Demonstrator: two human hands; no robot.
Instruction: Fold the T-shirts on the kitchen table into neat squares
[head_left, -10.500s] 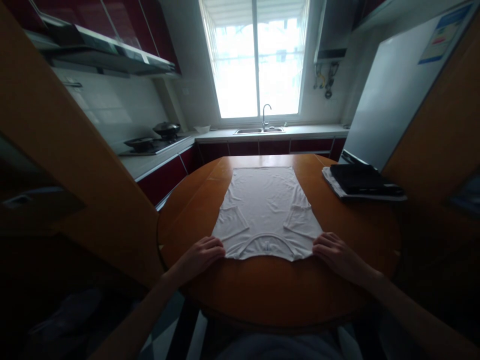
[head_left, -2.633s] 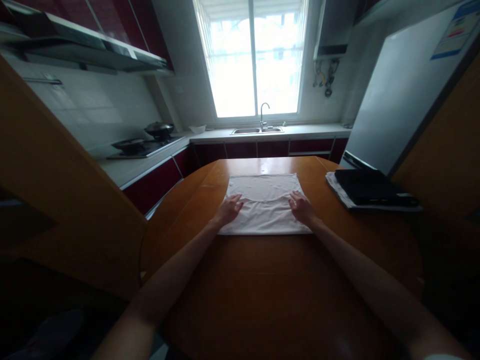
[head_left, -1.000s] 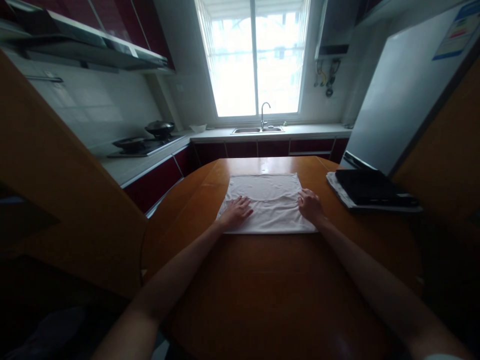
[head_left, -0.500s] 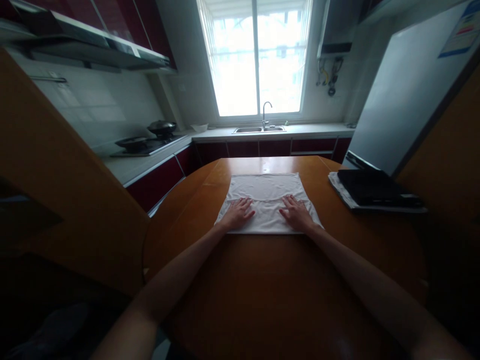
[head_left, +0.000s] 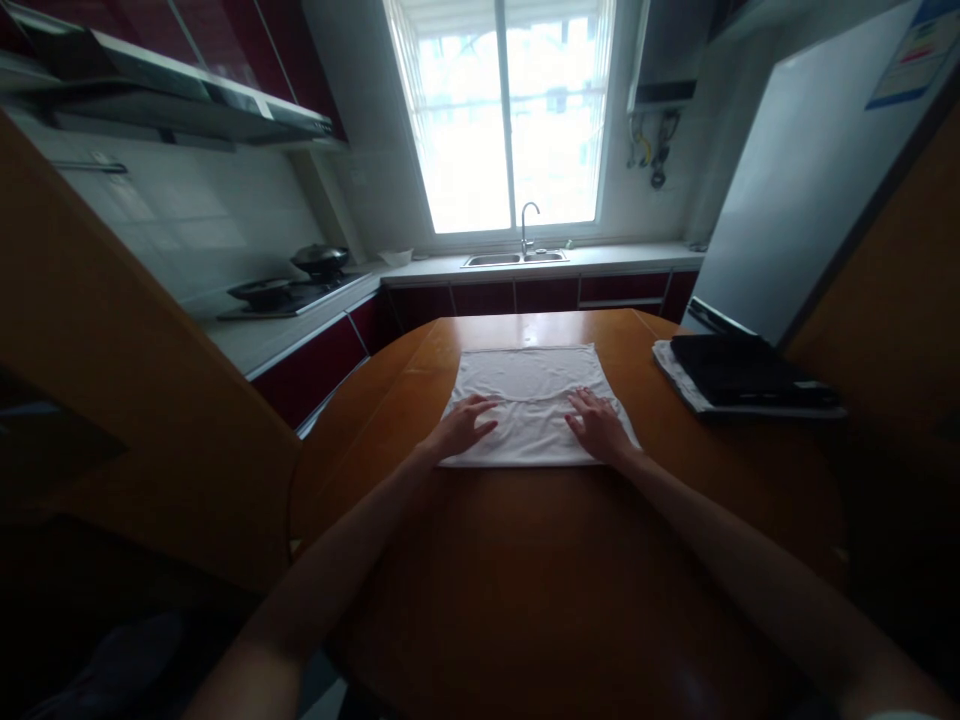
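A white piece of clothing (head_left: 529,375), apparently a folded shirt, lies spread on the wooden table in front of me. A curved edge, perhaps a neckline or hem, runs across its middle. My left hand (head_left: 463,427) is over the cloth's left side, with thumb and fingers apart; whether it touches the fabric I cannot tell. On the right side, my right hand (head_left: 598,424) rests with its fingers spread on the cloth. Small wrinkles show in the fabric between the two hands.
The round wooden table (head_left: 525,560) reaches toward me. At its right lies a stack of folded dark cloth (head_left: 750,372) on white cloth (head_left: 675,378). Beyond are a counter with a sink (head_left: 517,259), a stove with pans (head_left: 321,260) and a fridge (head_left: 795,180).
My left hand has shifted slightly left and its fingers look less flat. The right hand stays nearly in place on the cloth. The view has moved a little.
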